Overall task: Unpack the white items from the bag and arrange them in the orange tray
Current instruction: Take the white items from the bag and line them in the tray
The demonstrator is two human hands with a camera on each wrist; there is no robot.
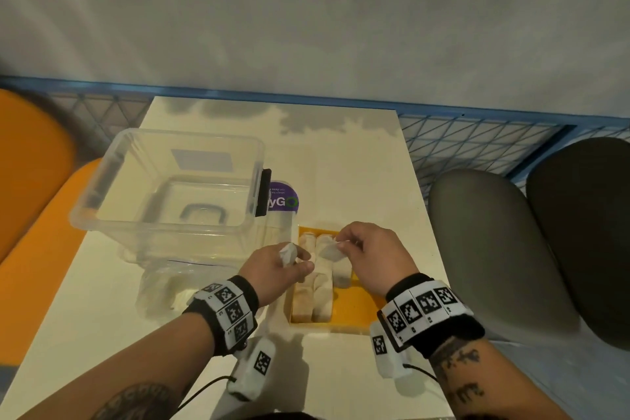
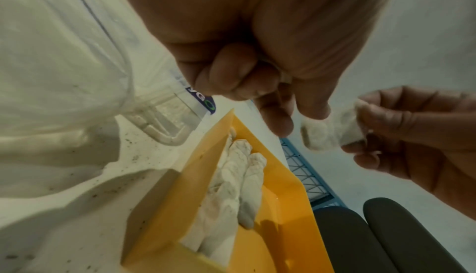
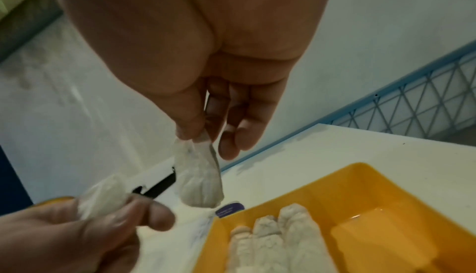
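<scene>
Fingers [image 1: 344, 242] on white item [image 1: 330, 252] — orange tray [image 1: 358, 300] half-filled

You had two hands up, each holding one white item [image 1: 289, 252] [image 1: 331, 251]. One orange tray [image 1: 358, 300] held three rows of white pieces; one clear bin [image 1: 163, 187] and one bag [image 1: 160, 286] sat beside it.

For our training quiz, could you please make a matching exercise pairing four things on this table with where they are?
Things:
1. left hand
2. right hand
3. tray
4. clear box

Places or states:
A. holds rows of white items, part of the floor bare
B. grips a crumpled white item
C. stands empty at the table's left
D. pinches a white item by its top above the tray

Pairs: 1-B, 2-D, 3-A, 4-C
</scene>
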